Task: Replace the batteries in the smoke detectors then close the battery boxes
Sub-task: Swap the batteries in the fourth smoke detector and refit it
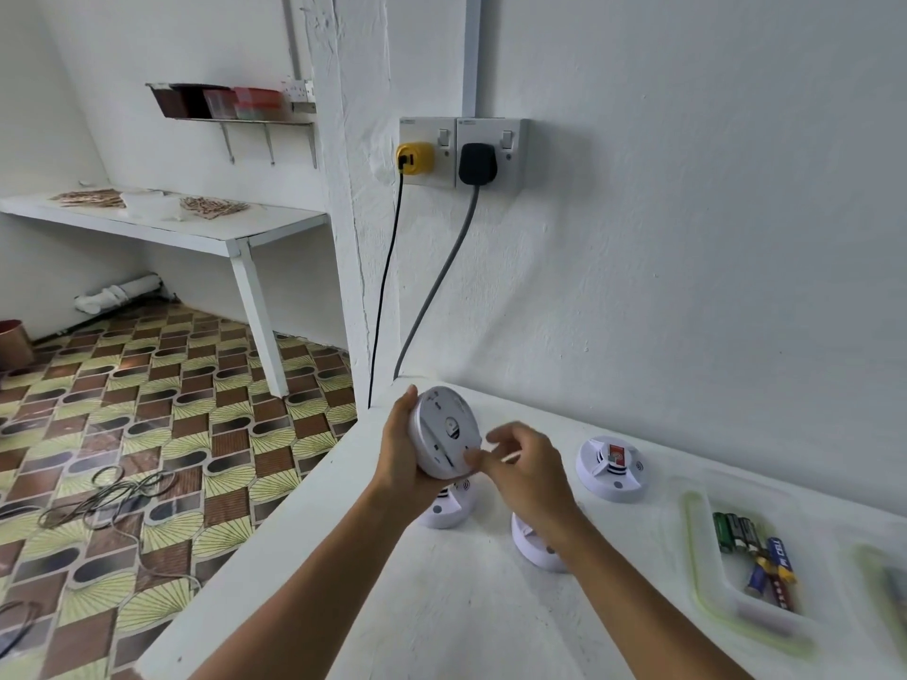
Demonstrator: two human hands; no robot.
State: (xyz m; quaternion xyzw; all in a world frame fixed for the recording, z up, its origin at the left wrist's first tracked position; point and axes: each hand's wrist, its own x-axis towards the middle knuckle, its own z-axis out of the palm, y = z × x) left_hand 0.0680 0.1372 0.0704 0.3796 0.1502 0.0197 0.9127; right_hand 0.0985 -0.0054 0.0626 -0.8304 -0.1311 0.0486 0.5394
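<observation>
Gripping smoke detector (444, 430) (tilted): left hand (401, 456), right hand (525, 471) pinching

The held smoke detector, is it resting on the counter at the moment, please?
No, the left hand holds the smoke detector up above the counter, while the right hand works at its back.

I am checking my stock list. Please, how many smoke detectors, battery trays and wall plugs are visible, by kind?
Smoke detectors: 4, one held, three on the counter
Battery trays: 2
Wall plugs: 2, yellow, black
Total: 8
</observation>
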